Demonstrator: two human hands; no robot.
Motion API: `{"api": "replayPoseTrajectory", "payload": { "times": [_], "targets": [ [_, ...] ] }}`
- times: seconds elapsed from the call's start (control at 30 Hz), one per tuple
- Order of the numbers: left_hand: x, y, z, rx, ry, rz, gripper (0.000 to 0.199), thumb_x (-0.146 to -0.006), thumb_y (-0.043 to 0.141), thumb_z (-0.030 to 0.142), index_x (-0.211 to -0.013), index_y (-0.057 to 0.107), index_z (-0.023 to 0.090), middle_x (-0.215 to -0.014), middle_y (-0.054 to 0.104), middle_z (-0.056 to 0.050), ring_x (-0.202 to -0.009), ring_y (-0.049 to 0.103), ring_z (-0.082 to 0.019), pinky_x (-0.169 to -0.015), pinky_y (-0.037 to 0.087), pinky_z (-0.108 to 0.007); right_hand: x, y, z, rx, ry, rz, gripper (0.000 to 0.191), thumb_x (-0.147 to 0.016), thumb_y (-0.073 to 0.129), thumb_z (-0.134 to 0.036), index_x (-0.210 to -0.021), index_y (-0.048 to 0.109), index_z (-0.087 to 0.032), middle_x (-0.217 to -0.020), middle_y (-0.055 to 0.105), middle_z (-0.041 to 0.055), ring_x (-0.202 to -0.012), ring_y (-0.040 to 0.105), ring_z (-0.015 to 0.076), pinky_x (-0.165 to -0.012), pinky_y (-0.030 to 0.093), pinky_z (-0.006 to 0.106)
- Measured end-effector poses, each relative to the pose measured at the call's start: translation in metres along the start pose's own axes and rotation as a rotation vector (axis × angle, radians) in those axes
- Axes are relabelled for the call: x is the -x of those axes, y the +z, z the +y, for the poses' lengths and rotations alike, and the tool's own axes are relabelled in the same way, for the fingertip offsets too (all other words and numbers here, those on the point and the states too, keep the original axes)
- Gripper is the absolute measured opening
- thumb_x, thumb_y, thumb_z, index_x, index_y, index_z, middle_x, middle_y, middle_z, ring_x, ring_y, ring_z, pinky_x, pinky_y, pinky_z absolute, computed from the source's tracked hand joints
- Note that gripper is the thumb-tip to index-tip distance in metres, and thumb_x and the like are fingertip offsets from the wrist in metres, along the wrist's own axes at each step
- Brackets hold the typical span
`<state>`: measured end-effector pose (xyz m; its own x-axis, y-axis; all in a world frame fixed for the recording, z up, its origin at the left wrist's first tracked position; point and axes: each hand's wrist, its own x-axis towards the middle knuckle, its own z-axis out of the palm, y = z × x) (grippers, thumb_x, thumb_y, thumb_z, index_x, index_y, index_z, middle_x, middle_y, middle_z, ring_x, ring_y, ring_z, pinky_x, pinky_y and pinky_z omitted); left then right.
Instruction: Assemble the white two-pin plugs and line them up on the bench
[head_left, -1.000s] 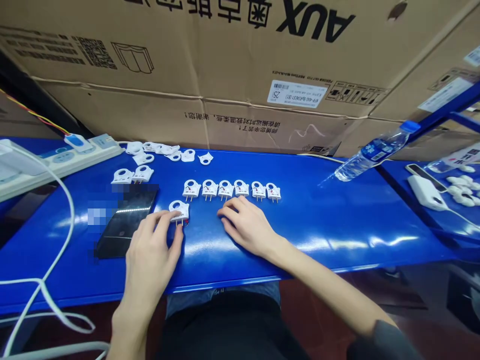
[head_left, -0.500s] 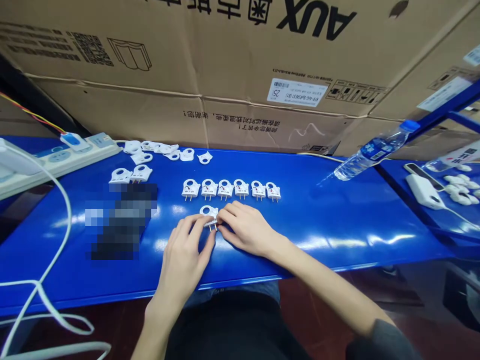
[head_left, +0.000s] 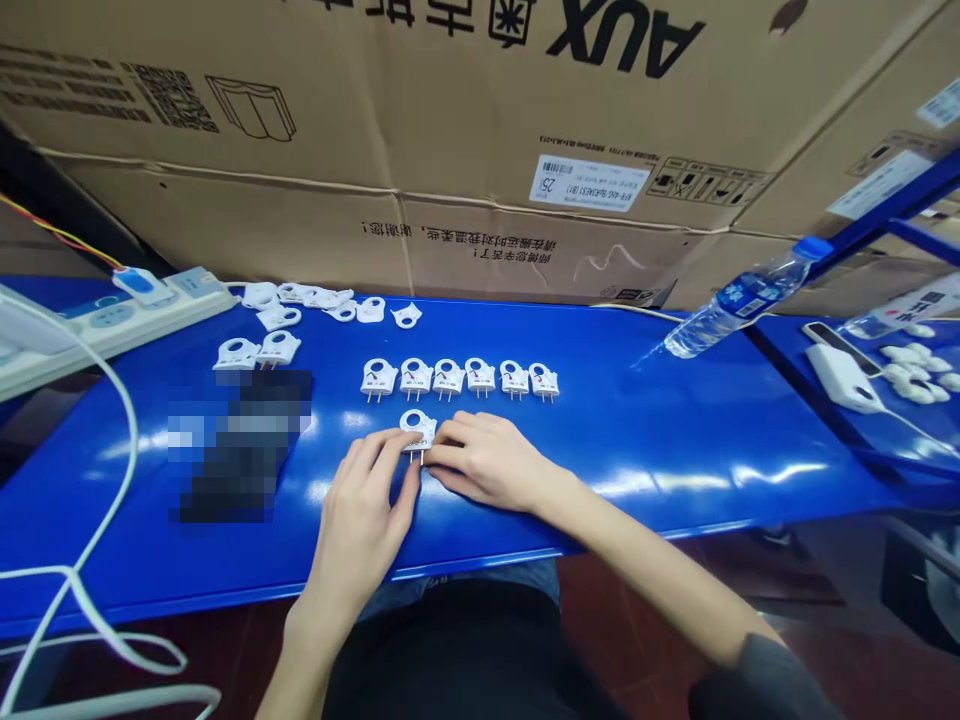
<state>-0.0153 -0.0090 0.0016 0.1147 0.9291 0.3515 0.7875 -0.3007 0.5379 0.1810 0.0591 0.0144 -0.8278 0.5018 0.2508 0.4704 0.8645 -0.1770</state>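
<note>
A white two-pin plug with a ring-shaped top (head_left: 415, 424) is between my hands, just above the blue tabletop, its pins toward me. My left hand (head_left: 363, 500) grips its left and lower side between thumb and fingers. At its right edge, my right hand (head_left: 491, 462) is closed, with fingertips pinched against the plug's side. The fingers hide part of the plug's face. Behind them stands a row of several similar white plugs (head_left: 448, 377), each with pins toward me and small printed marks.
More white plugs (head_left: 279, 347) and ring pieces (head_left: 370, 310) lie at the back left. A power strip (head_left: 127, 320) with cables is on the left, near a blurred dark patch (head_left: 240, 450). A water bottle (head_left: 739, 300) leans at right. Large cartons (head_left: 450, 120) line the back.
The plug has turned slightly, so its face and pins show more plainly. Both hands have shifted a little to the left, and my right fingertips sit lower on its edge.
</note>
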Motion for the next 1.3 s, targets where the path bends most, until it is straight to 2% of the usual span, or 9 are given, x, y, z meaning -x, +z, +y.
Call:
{"api": "replayPoseTrajectory", "payload": {
  "times": [0.2,0.4,0.53,0.67,1.0,1.3],
  "targets": [
    [0.0,0.0,-0.001,0.008,0.017,-0.008,0.027,-0.103,0.051,0.027,-0.129,0.058,0.027,-0.124,0.069,-0.007,-0.119,0.064,-0.027,-0.103,0.051,-0.045,-0.001,-0.008,-0.002,-0.045,0.009,0.047,0.026,-0.11,0.047,-0.032,-0.108,0.071,-0.02,-0.107,0.071,0.0071,-0.092,0.061,0.0183,-0.077,0.049,0.031],
    [0.001,-0.002,0.0,0.045,0.124,-0.047,0.025,-0.104,0.052,0.025,-0.128,0.06,0.027,-0.122,0.072,-0.005,-0.113,0.068,-0.024,-0.098,0.053,-0.042,0.0,-0.011,-0.001,-0.13,0.26,0.209,0.025,-0.111,0.045,-0.028,-0.116,0.069,-0.021,-0.109,0.072,0.0073,-0.101,0.065,0.0187,-0.084,0.052,0.03],
    [0.003,-0.001,0.002,0.071,0.129,-0.055,0.025,-0.104,0.052,0.025,-0.127,0.06,0.027,-0.125,0.071,-0.006,-0.115,0.068,-0.023,-0.098,0.055,-0.04,0.002,-0.007,0.0,-0.163,0.346,0.164,0.021,-0.109,0.05,-0.027,-0.113,0.07,-0.021,-0.108,0.072,0.0065,-0.102,0.064,0.0195,-0.082,0.051,0.03],
    [0.002,-0.001,0.003,0.075,0.094,-0.051,0.022,-0.104,0.053,0.027,-0.124,0.061,0.027,-0.122,0.07,-0.006,-0.112,0.069,-0.022,-0.097,0.057,-0.039,0.002,-0.005,0.002,-0.227,0.342,0.119,0.02,-0.109,0.05,-0.026,-0.114,0.069,-0.021,-0.107,0.073,0.0054,-0.1,0.064,0.0188,-0.085,0.05,0.031],
    [0.001,-0.002,0.004,0.079,0.109,-0.032,0.021,-0.102,0.055,0.027,-0.12,0.064,0.026,-0.116,0.072,-0.005,-0.108,0.07,-0.022,-0.095,0.057,-0.038,0.0,-0.009,0.001,-0.374,0.365,0.149,0.01,-0.103,0.058,-0.02,-0.102,0.068,-0.021,-0.096,0.074,0.0021,-0.09,0.063,0.017,-0.083,0.049,0.03],
    [0.0,-0.002,0.005,0.089,0.09,-0.05,0.019,-0.103,0.054,0.03,-0.12,0.061,0.025,-0.116,0.07,-0.006,-0.105,0.069,-0.022,-0.091,0.055,-0.038,-0.001,-0.008,-0.001,-0.319,0.335,0.095,0.014,-0.105,0.059,-0.024,-0.105,0.072,-0.019,-0.103,0.073,0.0049,-0.097,0.064,0.0184,-0.085,0.051,0.031]
  ]
}}
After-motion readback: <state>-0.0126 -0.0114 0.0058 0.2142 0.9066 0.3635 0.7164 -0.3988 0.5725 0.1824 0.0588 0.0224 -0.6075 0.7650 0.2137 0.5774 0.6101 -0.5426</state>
